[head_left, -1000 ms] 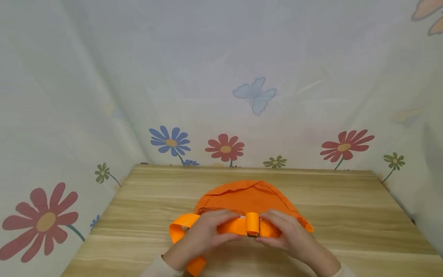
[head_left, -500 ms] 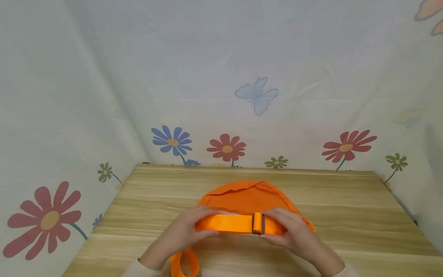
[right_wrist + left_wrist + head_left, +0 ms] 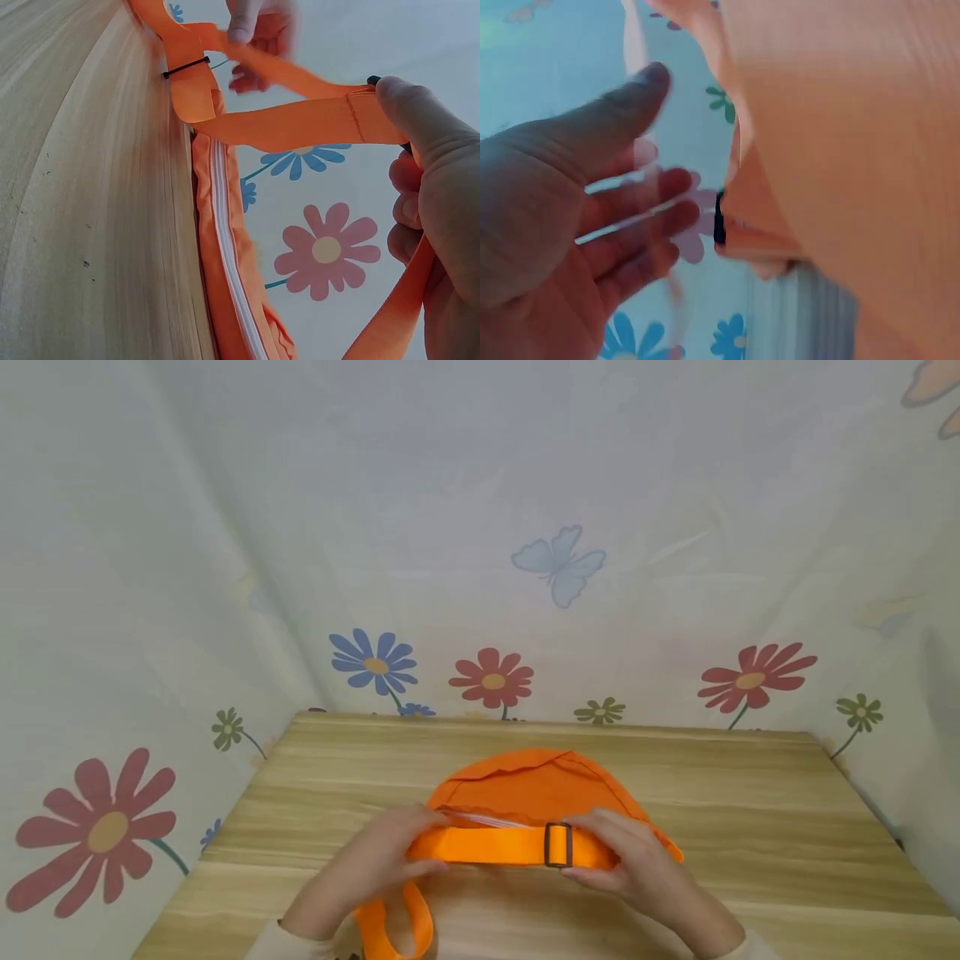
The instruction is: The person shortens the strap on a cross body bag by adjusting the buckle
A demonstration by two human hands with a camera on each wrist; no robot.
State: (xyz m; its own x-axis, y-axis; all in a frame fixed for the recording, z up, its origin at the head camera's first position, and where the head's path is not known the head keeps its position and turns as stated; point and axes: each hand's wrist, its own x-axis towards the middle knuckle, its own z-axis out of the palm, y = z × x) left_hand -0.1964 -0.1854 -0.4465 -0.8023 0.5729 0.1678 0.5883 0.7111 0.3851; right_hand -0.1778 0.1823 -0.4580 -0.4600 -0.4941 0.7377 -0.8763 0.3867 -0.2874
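An orange fabric bag, probably a waist bag, lies flat on the table; its white zipper shows in the right wrist view. In front of it runs a bright orange strap, taut, with a black slide buckle on it. My right hand pinches the strap beside the buckle, thumb below and fingers above. At the strap's left end is my left hand; in the left wrist view its thumb and fingers stand apart, a blurred band crossing them. A strap loop hangs below it.
The wood-grain table reaches to a pale backdrop printed with flowers and a butterfly. In the right wrist view another black slider sits on the strap close to the table. Cloth walls flank both sides.
My left hand has moved left along the strap, away from the right hand, and the strap has straightened. The coil at the buckle is now flat. The bag stays nearly in place.
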